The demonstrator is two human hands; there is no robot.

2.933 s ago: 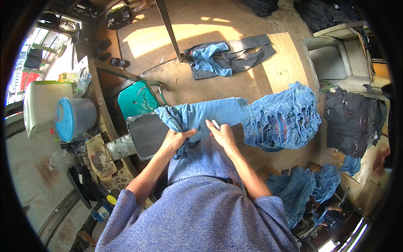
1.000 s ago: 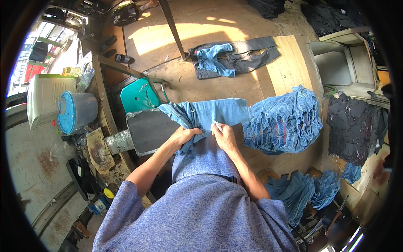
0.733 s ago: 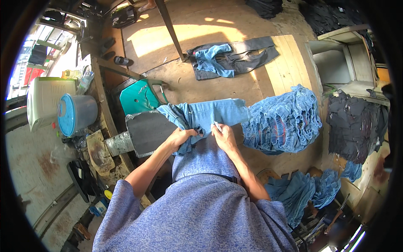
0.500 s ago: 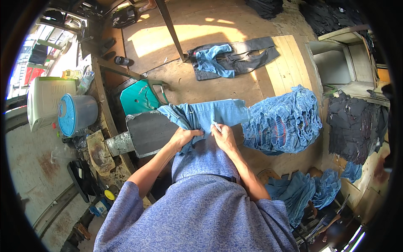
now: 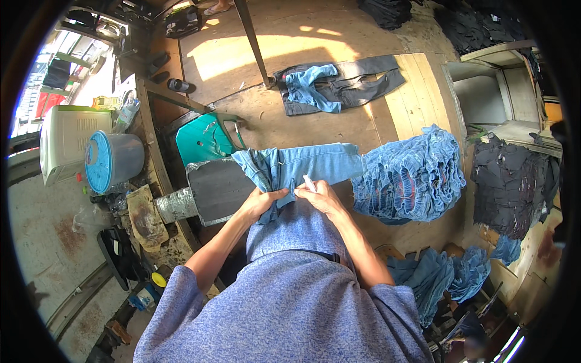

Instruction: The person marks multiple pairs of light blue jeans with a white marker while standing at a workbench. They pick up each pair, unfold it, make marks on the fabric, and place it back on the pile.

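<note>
A pair of light blue jeans (image 5: 318, 160) lies across the end of a dark padded board (image 5: 218, 187), in front of my body. My left hand (image 5: 261, 202) is closed on the near edge of the denim, thumb pointing right. Close beside it, my right hand (image 5: 322, 198) grips a slim white object (image 5: 309, 183) that sticks up out of the fist; its kind cannot be made out. The fingertips of my right hand pinch at the cloth near the left thumb. My fingers partly hide the spot where they meet.
A tall stack of blue jeans (image 5: 408, 175) stands to the right, with dark folded garments (image 5: 505, 184) beyond. A green plastic stool (image 5: 206, 139) is behind the board. Black trousers (image 5: 363, 81) lie on the floor. A lidded tub (image 5: 124, 160) stands at left.
My right hand has shifted left and turned, bringing its fingertips nearer my left thumb. The white object tilts differently. My left hand keeps its hold on the jeans.
</note>
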